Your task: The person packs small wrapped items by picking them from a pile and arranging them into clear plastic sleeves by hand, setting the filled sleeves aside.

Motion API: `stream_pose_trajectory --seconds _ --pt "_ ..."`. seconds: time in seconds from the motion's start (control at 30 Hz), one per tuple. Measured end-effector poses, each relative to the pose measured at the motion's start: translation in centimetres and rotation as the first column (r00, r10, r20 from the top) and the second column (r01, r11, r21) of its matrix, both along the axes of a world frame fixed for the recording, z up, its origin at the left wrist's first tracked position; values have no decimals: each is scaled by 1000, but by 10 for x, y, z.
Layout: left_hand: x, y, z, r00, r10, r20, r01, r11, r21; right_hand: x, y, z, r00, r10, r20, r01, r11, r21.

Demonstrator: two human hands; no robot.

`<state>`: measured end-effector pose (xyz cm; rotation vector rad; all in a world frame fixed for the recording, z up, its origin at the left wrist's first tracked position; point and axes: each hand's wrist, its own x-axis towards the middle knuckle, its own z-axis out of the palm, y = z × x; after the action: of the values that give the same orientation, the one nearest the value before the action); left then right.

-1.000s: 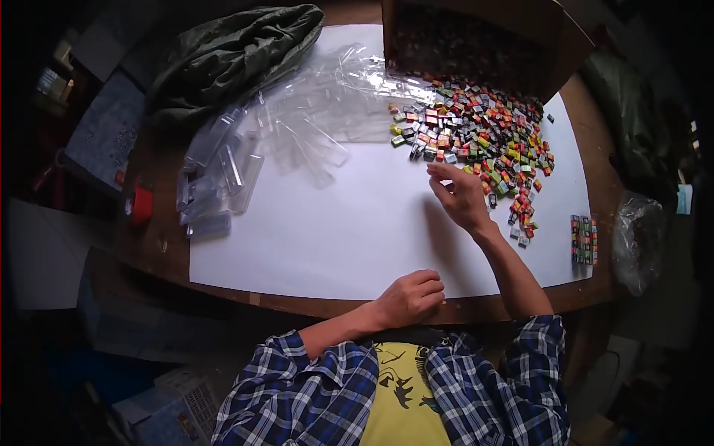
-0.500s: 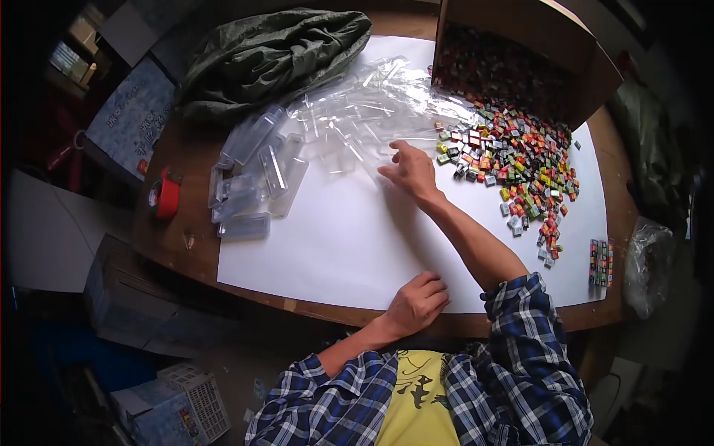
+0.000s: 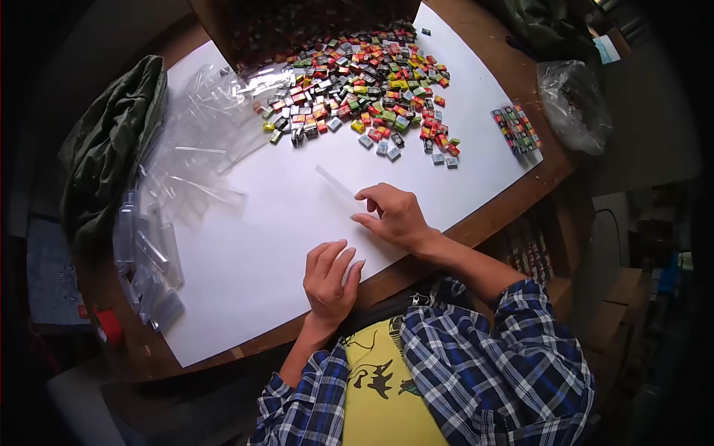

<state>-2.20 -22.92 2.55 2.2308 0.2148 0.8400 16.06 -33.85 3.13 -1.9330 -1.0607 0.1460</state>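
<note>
Between the thumb and fingers of my right hand (image 3: 393,215) is a clear plastic piece (image 3: 334,181), its narrow whitish edge pointing up and left over the white sheet. My left hand (image 3: 329,281) is open at the sheet's near edge, fingers loosely bent and thumb apart, holding nothing. Beyond both hands spreads a pile of small colourful boxes (image 3: 357,97). Further left lies a heap of thin clear plastic pieces (image 3: 204,149), with several clear plastic boxes (image 3: 152,253) nearer to me.
A large cardboard box (image 3: 212,26) stands tipped behind the pile. A dark green sack (image 3: 119,141) lies at the left. On the right are a block of small boxes (image 3: 515,128) and a clear bag (image 3: 574,108). Red tape (image 3: 110,325) sits at the left table edge.
The view has swung right. My right hand has come back from the clear plastic heap with a piece in it. My left hand has lifted and its fingers have loosened.
</note>
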Motion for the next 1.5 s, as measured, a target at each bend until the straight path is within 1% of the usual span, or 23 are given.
stream_pose_trajectory --seconds 0.03,0.07,0.17,0.23,0.3,0.33,0.37,0.4,0.43,0.53,0.63,0.7,0.8,0.83,0.93,0.97,1.07,1.1,1.2,1.23,1.3,1.43,1.5 --pt "8 -1 4 1000 -19 -5 19 999 33 -2 -19 5 1000 6 -22 -8 998 -59" --pt "16 -2 7 999 -35 -10 36 997 68 1 -34 6 1000 -11 -23 10 998 -59" --pt "36 -12 8 994 -92 -60 99 984 146 10 -73 9 985 -65 -158 63 998 -16" --pt "46 -18 6 981 -125 -145 156 961 230 44 -90 1 959 -278 -49 279 960 11" --pt "49 -24 2 975 -135 -179 181 945 273 82 -103 -5 917 -391 83 394 919 -23" --pt "47 -28 0 967 -141 -212 202 932 302 98 -103 -5 915 -395 76 397 918 -15" --pt "46 -31 -2 958 -148 -247 227 917 329 111 -103 -4 902 -411 133 419 907 -34" --pt "46 -33 -3 957 -147 -250 229 914 336 123 -101 -4 886 -422 192 438 897 -52" --pt "46 -35 -4 954 -169 -248 245 916 317 133 -98 -4 887 -422 186 437 898 -47" --pt "42 -38 -9 946 -205 -250 273 920 280 151 -89 -5 874 -305 379 420 866 -272" --pt "40 -38 -14 938 -256 -233 300 938 176 156 -84 -6 891 -300 340 408 857 -313" --pt "38 -38 -16 936 -270 -226 311 935 171 156 -86 -7 898 -299 323 405 849 -341" --pt "40 -37 -16 932 -299 -203 334 928 166 157 -89 -9 956 -229 183 276 914 -297" --pt "40 -36 -14 936 -291 -199 328 926 189 157 -90 -8 956 -227 187 276 913 -299" --pt "40 -36 -10 949 -255 -187 294 928 228 151 -93 -6 989 -35 143 69 970 -235" --pt "41 -36 -9 955 -232 -182 272 933 237 148 -93 -5 990 -19 141 53 969 -241" --pt "39 -37 -10 970 -143 -196 188 953 236 134 -84 4 993 37 113 -19 988 -152" --pt "41 -35 -12 970 -151 -192 197 948 251 126 -79 8 993 66 98 -50 986 -161" --pt "37 -36 -17 966 -168 -194 218 937 271 98 -66 18 952 260 159 -242 963 -122" --pt "37 -35 -16 964 -185 -192 232 935 269 90 -62 16 951 268 155 -251 960 -121" --pt "38 -33 -14 957 -227 -182 271 924 271 76 -54 13 911 385 149 -362 918 -159" --pt "37 -32 -15 955 -233 -183 274 929 250 68 -46 7 895 437 92 -403 879 -255" --pt "37 -33 -15 954 -241 -181 281 926 250 69 -44 11 900 428 78 -404 890 -212"
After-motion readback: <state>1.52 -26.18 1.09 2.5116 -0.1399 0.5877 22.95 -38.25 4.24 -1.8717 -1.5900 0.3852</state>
